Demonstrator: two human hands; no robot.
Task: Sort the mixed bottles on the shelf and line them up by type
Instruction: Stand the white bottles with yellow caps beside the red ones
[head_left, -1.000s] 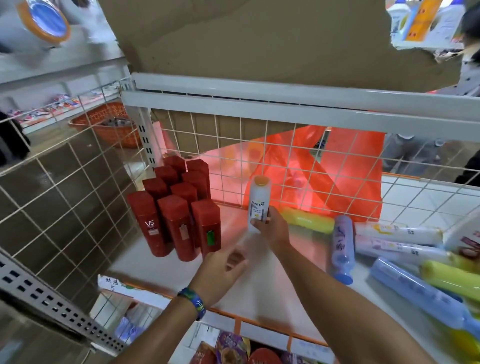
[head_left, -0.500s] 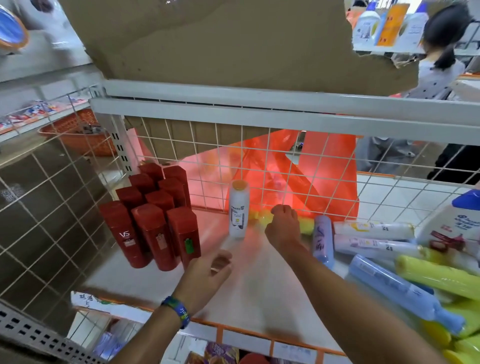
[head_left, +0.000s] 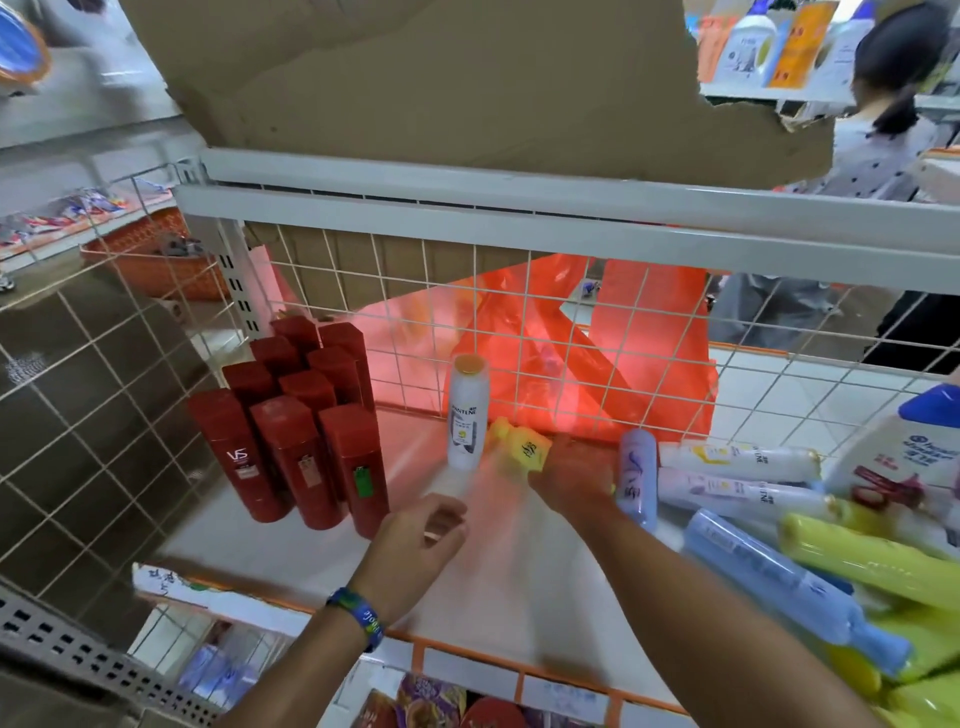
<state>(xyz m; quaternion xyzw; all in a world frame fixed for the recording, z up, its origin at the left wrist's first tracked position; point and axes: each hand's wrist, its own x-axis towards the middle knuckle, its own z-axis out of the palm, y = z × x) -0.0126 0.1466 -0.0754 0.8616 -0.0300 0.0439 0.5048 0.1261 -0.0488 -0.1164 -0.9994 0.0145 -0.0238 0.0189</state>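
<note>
Several red VS bottles (head_left: 296, 415) stand in rows at the left of the white shelf (head_left: 311, 561). A white Pantene bottle (head_left: 467, 413) stands upright alone near the back mesh. My right hand (head_left: 569, 475) grips a yellow bottle (head_left: 519, 444) that lies tilted just right of the Pantene bottle. My left hand (head_left: 418, 543) hovers over the shelf's front with loosely curled fingers, holding nothing. Lying bottles are piled at the right: a lilac one (head_left: 638, 478), two white ones (head_left: 737, 460), a blue one (head_left: 789, 582) and yellow ones (head_left: 872, 556).
A white wire mesh (head_left: 545, 312) closes the back and left side, with an orange plastic bag (head_left: 587, 364) behind it. A metal rail (head_left: 519, 218) and cardboard (head_left: 441, 78) hang overhead. A person stands at the far right (head_left: 893, 130). A large white bottle with a blue cap (head_left: 914, 447) sits at the right.
My right hand let go of the Pantene bottle, left standing, moved right and took hold of the yellow bottle, now pulled leftward. My left hand stayed near the shelf's front.
</note>
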